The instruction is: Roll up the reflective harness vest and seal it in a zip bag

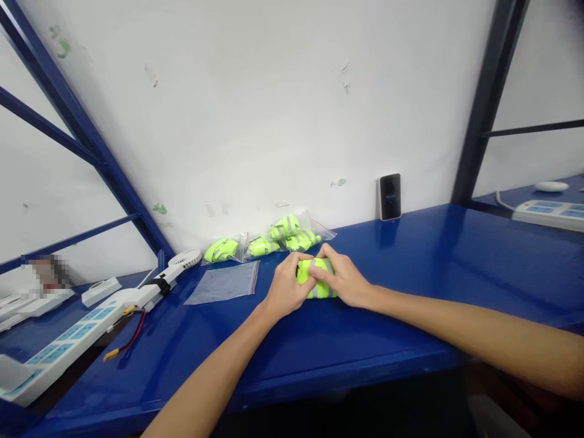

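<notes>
Left hand [288, 285]: fingers curled, gripping the left end of a neon yellow-green bundle [325, 292] with grey stripes. Right hand [345, 280]: also closed on it, from the right side, thumb pressed across its front. Both thumbs close together over the bundle. Bundle is rolled or folded, low over the bench [410, 274], near the middle of its width; whether it touches the surface, can't tell.

Just left of left hand: clear zip bag [219, 285], lying flat on the bench, red-edged strip at its right end. Behind the hands, by the wall [274, 91]: group of similar neon bundles in clear bags. One bagged bundle [222, 250] at the group's left; the rest [303, 239] heaped to its right, overlapping, exact count unclear.

Farther right: black-fronted device [390, 196], upright against the wall, small blue text on its screen, unreadable.

Left side: long white power strip [75, 334] with blue socket faces, running diagonally. Red-and-black cable [137, 330] with yellow connectors beside it. White round slotted thing [187, 258], maybe a small fan, at the strip's far end. Blue metal frame [86, 137] at left, dark post [486, 103] at right. Beyond the post: second power strip [554, 210], white oval object [551, 187] behind it.
</notes>
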`<state>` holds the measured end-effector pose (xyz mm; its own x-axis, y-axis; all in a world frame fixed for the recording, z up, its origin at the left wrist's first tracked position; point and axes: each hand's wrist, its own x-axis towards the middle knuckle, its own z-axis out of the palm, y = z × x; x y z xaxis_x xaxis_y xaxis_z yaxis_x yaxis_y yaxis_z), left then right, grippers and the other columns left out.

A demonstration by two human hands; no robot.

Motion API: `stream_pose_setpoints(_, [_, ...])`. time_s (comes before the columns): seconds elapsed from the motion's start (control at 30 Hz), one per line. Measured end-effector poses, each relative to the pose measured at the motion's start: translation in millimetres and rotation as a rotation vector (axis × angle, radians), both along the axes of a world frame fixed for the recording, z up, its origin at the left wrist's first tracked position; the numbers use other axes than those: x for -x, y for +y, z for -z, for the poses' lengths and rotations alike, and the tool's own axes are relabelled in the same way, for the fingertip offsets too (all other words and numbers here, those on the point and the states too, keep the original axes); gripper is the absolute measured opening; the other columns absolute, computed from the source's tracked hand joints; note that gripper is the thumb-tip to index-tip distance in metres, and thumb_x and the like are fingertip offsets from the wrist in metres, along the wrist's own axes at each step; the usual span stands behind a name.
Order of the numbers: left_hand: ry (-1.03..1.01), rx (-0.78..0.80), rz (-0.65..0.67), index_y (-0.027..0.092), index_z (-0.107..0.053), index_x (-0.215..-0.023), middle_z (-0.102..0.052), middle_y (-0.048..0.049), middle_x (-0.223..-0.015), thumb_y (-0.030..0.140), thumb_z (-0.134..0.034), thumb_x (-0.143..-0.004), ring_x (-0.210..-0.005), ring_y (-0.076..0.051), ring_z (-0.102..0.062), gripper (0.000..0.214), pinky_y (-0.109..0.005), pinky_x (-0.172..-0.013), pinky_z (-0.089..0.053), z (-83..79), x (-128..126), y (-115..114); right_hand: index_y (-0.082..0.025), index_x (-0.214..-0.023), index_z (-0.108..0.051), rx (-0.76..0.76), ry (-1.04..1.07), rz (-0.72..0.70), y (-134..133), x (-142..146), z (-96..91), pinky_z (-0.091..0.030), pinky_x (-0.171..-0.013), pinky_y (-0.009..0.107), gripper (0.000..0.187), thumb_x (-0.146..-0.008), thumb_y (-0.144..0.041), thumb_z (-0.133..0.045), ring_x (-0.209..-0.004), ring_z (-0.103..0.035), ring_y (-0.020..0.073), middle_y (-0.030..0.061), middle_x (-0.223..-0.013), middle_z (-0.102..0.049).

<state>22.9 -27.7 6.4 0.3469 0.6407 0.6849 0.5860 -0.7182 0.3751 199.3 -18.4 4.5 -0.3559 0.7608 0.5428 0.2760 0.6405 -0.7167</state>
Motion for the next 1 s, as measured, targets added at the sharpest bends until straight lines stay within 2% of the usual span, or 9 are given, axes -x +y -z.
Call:
stream_pose_setpoints(0.1, [0.012, -0.046, -0.013, 0.019, -0.055, -0.102, -0.064, -0.0053, -0.096, 0.032, -0.058, -0.087, -0.090, -0.019, -0.063, 0.020, -0.031, -0.080, -0.048, 0.4, -1, -1, -0.021, -0.080, -0.043, 0.012, 0.061, -0.015, 2, 2, -0.7, -0.032, -0.061, 0.026, 0.032, -0.092, -0.050, -0.048, -0.066, -0.045, 0.0139, -0.0047, -0.069, -0.047])
stream_pose_setpoints(0.33, [0.089, -0.129, -0.043, 0.019, -0.054, -0.107, -0.064, -0.0063, -0.096, 0.037, -0.062, -0.085, -0.089, -0.020, -0.064, 0.029, -0.031, -0.078, -0.050, 3.0, 0, -2, -0.020, -0.078, -0.044, 0.061, 0.133, -0.142, 10, 1, -0.2, -0.033, -0.062, 0.026, 0.029, -0.091, -0.045, -0.051, -0.068, -0.042, 0.0133, -0.0041, -0.072, -0.044])
stream_pose_setpoints(0.5, [0.092, -0.140, -0.015, 0.018, -0.053, -0.108, -0.064, -0.0072, -0.098, 0.037, -0.061, -0.085, -0.090, -0.020, -0.064, 0.030, -0.031, -0.079, -0.050, 4.5, -1, -2, -0.020, -0.075, -0.042, -0.069, 0.122, -0.080, 9, 1, 3.8, -0.030, -0.057, 0.026, 0.031, -0.091, -0.044, -0.052, -0.060, -0.038, 0.0116, -0.0056, -0.065, -0.040])
stream_pose_setpoints(0.73, [0.091, -0.092, 0.007, 0.019, -0.054, -0.109, -0.063, -0.0058, -0.098, 0.038, -0.061, -0.085, -0.090, -0.019, -0.062, 0.032, -0.032, -0.081, -0.049, 4.0, 2, 1, -0.022, -0.070, -0.033, -0.071, 0.121, -0.006, 13, 5, 5.9, -0.029, -0.056, 0.026, 0.033, -0.099, -0.040, -0.035, -0.058, -0.035, 0.0119, -0.0052, -0.064, -0.036])
stream_pose_setpoints(0.9, [0.076, -0.089, 0.027, 0.019, -0.055, -0.110, -0.064, -0.0058, -0.098, 0.038, -0.062, -0.085, -0.091, -0.019, -0.062, 0.032, -0.031, -0.082, -0.049, 3.6, 2, 1, -0.022, -0.071, -0.035, -0.086, 0.093, 0.026, 14, 6, 7.3, -0.031, -0.057, 0.027, 0.033, -0.098, -0.040, -0.038, -0.058, -0.037, 0.0126, -0.0049, -0.063, -0.037])
stream_pose_setpoints(1.0, [0.047, -0.079, 0.018, 0.019, -0.056, -0.110, -0.064, -0.0059, -0.098, 0.038, -0.062, -0.085, -0.090, -0.019, -0.062, 0.032, -0.031, -0.082, -0.048, 2.5, 2, 3, -0.021, -0.084, -0.043, -0.097, 0.084, 0.010, 12, 4, 5.4, -0.039, -0.067, 0.028, 0.023, -0.099, -0.039, -0.037, -0.071, -0.048, 0.0148, -0.0020, -0.077, -0.048])
